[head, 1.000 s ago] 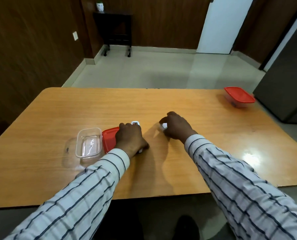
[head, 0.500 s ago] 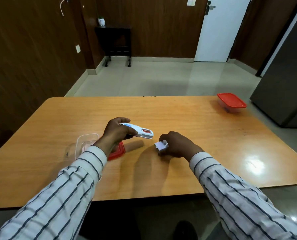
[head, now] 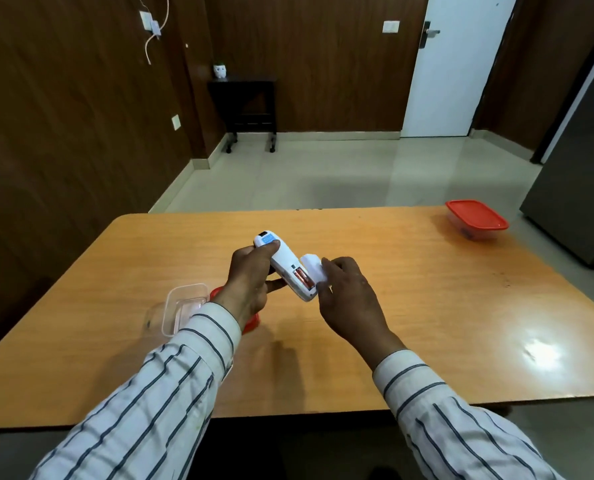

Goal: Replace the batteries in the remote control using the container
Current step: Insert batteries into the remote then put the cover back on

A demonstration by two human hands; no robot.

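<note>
My left hand [head: 249, 284] holds a white remote control [head: 283, 263] back side up above the wooden table [head: 427, 306]. Its battery bay is uncovered and a red battery [head: 302, 274] shows inside. My right hand [head: 346, 297] holds the white battery cover [head: 313, 266] against the right side of the remote's lower end. An open clear container [head: 183, 308] sits on the table at the left. Its red lid [head: 250, 322] lies beside it, mostly hidden under my left wrist.
A second clear container with a red lid [head: 475, 220] on it stands at the table's far right corner. A dark cabinet [head: 579, 174] stands just right of the table. Beyond the far edge are tiled floor, a small black side table [head: 243, 102] and a white door.
My left hand has lifted the remote off the table and turned it toward me. My right hand has brought the cover up from the table to the remote's lower end.
</note>
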